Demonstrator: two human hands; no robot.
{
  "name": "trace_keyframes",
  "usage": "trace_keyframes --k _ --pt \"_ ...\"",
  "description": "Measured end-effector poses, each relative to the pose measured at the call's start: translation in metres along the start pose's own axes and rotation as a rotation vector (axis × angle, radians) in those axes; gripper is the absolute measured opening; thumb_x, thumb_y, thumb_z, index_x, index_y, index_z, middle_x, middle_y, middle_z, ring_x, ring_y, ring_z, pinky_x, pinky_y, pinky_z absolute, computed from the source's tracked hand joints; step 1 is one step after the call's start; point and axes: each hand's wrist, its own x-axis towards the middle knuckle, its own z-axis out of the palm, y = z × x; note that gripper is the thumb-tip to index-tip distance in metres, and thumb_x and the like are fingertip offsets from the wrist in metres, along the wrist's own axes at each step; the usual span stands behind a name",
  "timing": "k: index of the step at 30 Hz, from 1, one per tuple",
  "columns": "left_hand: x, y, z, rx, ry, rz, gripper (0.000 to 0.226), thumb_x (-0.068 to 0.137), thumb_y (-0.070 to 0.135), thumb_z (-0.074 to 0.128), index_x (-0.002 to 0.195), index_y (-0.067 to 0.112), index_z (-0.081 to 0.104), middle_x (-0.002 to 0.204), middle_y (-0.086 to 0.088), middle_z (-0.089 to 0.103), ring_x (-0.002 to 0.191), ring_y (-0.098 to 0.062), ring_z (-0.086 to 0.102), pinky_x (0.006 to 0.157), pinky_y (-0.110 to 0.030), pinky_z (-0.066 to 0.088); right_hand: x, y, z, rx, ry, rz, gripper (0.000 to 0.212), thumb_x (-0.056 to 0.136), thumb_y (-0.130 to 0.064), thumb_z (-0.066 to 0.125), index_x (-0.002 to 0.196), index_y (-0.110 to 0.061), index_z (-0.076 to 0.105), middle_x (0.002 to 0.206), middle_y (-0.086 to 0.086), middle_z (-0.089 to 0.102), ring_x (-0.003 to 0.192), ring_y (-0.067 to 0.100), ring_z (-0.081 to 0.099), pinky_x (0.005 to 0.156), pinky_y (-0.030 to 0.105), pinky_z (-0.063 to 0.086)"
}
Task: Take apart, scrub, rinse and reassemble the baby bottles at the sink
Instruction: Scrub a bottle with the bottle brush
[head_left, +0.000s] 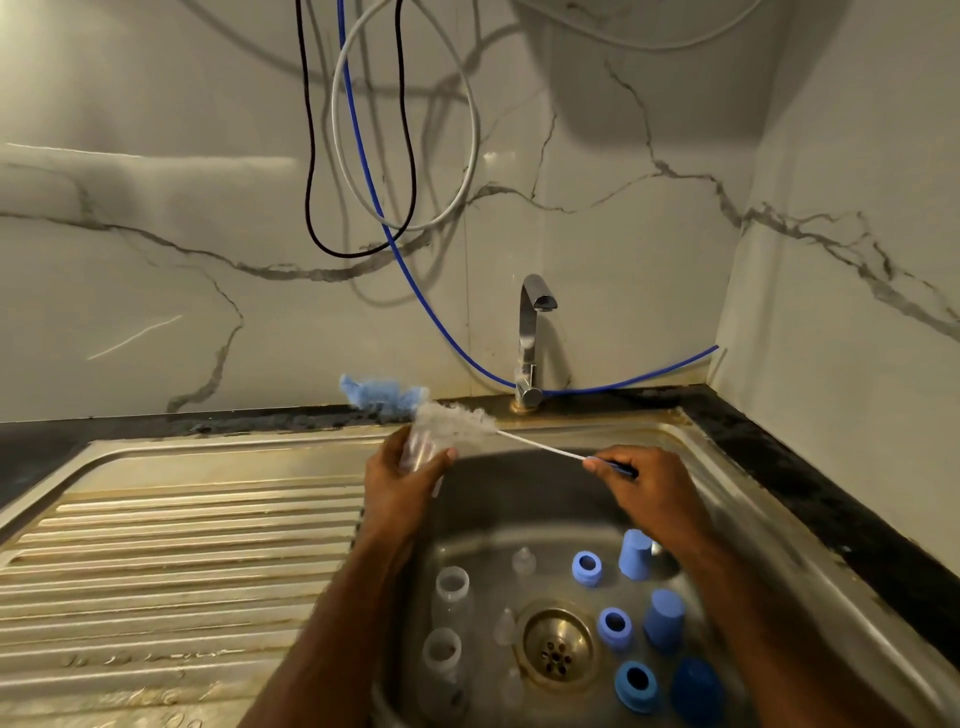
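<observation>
A clear baby bottle (422, 453) is gripped in the left hand (400, 480), fingers and thumb curled round its body, and is held over the far left edge of the sink basin (727, 525). The blue handle end of a bottle brush (540, 446) is pinched in the right hand (641, 480), just right of the bottle. From that pinch the thin white stem runs up and left to the bristle head (457, 422), which is blurred at the bottle's mouth; whether it is inside cannot be told. Below both hands, in the basin, two more clear bottles (451, 590) lie left of the drain (557, 644), three clear teats (523, 560) lie between, and blue rings (587, 568) and blue caps (635, 553) are spread beneath the right wrist. Beyond the grip a tap (531, 338) is mounted.
</observation>
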Motion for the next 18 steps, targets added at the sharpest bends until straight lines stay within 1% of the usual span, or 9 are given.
trace_keyframes --k 2,4,5,7,9,12,13,15,18 --pt "0.003 -0.001 -0.004 0.036 0.006 0.018 0.064 0.072 0.033 0.088 0.13 0.026 0.061 0.122 0.0 0.068 0.107 -0.021 0.067 0.084 -0.046 0.062 0.0 0.008 -0.007 -0.025 0.006 0.021 0.013 0.091 -0.037 0.07 0.093 -0.026 0.076 0.079 -0.01 0.073 0.077 0.001 0.066 0.078 0.035 0.059" --pt "-0.002 -0.002 0.003 0.163 -0.06 0.09 0.056 0.076 0.025 0.087 0.125 0.026 0.061 0.116 0.005 0.068 0.104 -0.015 0.067 0.083 -0.034 0.06 -0.002 0.006 -0.005 -0.033 0.056 0.001 0.018 0.091 -0.04 0.068 0.092 -0.025 0.077 0.077 -0.011 0.072 0.075 0.002 0.066 0.075 0.035 0.059" --pt "-0.004 -0.004 0.009 0.231 -0.079 0.134 0.057 0.076 0.024 0.088 0.126 0.025 0.061 0.115 0.006 0.069 0.103 -0.012 0.067 0.084 -0.031 0.059 -0.002 0.002 0.0 -0.034 0.078 -0.026 0.021 0.092 -0.042 0.066 0.091 -0.024 0.077 0.076 -0.011 0.071 0.073 0.004 0.066 0.073 0.035 0.058" --pt "-0.007 -0.005 0.018 0.296 -0.056 0.18 0.062 0.075 0.024 0.089 0.13 0.022 0.06 0.118 0.005 0.069 0.104 -0.01 0.065 0.091 -0.034 0.057 -0.003 -0.008 0.009 -0.035 0.096 -0.062 0.022 0.092 -0.042 0.067 0.091 -0.024 0.078 0.075 -0.01 0.071 0.072 0.006 0.066 0.07 0.034 0.057" --pt "-0.007 0.0 0.016 0.291 0.02 0.199 0.064 0.076 0.021 0.088 0.133 0.02 0.058 0.123 0.006 0.065 0.107 -0.012 0.062 0.094 -0.036 0.055 -0.002 -0.007 0.01 -0.023 0.084 -0.058 0.02 0.092 -0.042 0.068 0.091 -0.025 0.078 0.076 -0.011 0.072 0.073 0.006 0.067 0.071 0.035 0.057" --pt "-0.003 0.005 0.003 0.24 0.124 0.195 0.066 0.08 0.016 0.084 0.139 0.017 0.054 0.122 0.007 0.055 0.11 -0.014 0.054 0.087 -0.031 0.052 0.0 0.005 -0.001 0.001 0.01 0.007 0.015 0.09 -0.039 0.071 0.095 -0.027 0.078 0.081 -0.012 0.074 0.078 0.003 0.067 0.078 0.037 0.058" --pt "-0.002 0.004 0.002 0.249 0.118 0.191 0.066 0.081 0.016 0.084 0.139 0.016 0.053 0.122 0.007 0.054 0.11 -0.013 0.054 0.086 -0.029 0.05 -0.001 0.006 -0.001 0.0 -0.003 0.013 0.015 0.09 -0.038 0.071 0.097 -0.027 0.078 0.083 -0.011 0.074 0.08 0.002 0.067 0.08 0.036 0.058" --pt "-0.003 0.0 0.006 0.314 0.039 0.199 0.067 0.08 0.022 0.084 0.14 0.019 0.053 0.128 0.007 0.058 0.111 -0.013 0.057 0.089 -0.031 0.052 -0.004 0.0 0.006 -0.01 0.008 -0.007 0.016 0.092 -0.036 0.069 0.1 -0.024 0.077 0.085 -0.008 0.074 0.081 0.005 0.067 0.08 0.032 0.057" --pt "-0.007 -0.007 0.023 0.454 -0.041 0.24 0.075 0.078 0.031 0.086 0.144 0.021 0.05 0.138 0.001 0.059 0.125 -0.019 0.056 0.105 -0.045 0.049 -0.004 -0.013 0.02 -0.042 0.072 -0.048 0.02 0.094 -0.039 0.066 0.1 -0.023 0.077 0.084 -0.007 0.073 0.078 0.006 0.066 0.073 0.022 0.052"
